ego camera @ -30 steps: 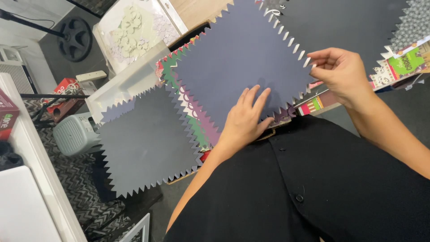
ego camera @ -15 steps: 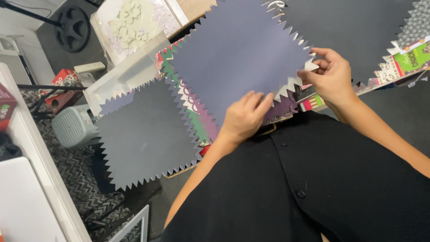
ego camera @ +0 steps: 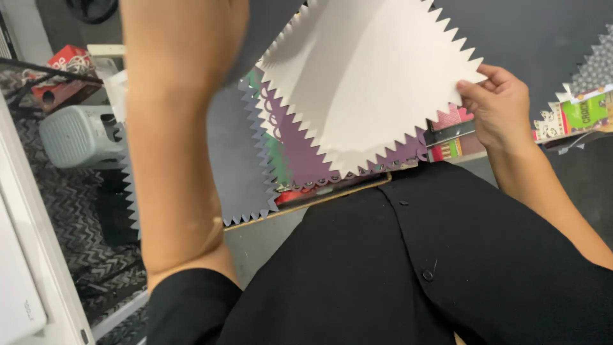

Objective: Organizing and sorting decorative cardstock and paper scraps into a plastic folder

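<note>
My right hand (ego camera: 495, 105) pinches the right corner of a pale white sheet with zigzag-cut edges (ego camera: 370, 83), held tilted above a stack of similar sheets. Below it lie a purple sheet (ego camera: 300, 153) and a grey one (ego camera: 236, 160). My left forearm rises close to the camera along the left side. Only the base of my left hand (ego camera: 191, 25) shows at the top edge, with its fingers cut off by the frame. A dark sheet edge (ego camera: 265, 35) lies right beside that hand.
A large dark sheet (ego camera: 530, 32) covers the top right. Patterned paper pieces (ego camera: 575, 115) sit at the right edge. A wooden board edge (ego camera: 319, 198) runs under the stack. A grey ribbed plastic object (ego camera: 76, 137), a red box (ego camera: 60, 61) and white furniture (ego camera: 25, 268) are on the left.
My left hand left the dark blue sheet and rose toward the camera. A pale white sheet now shows where the dark blue one was, with my right hand still at its corner.
</note>
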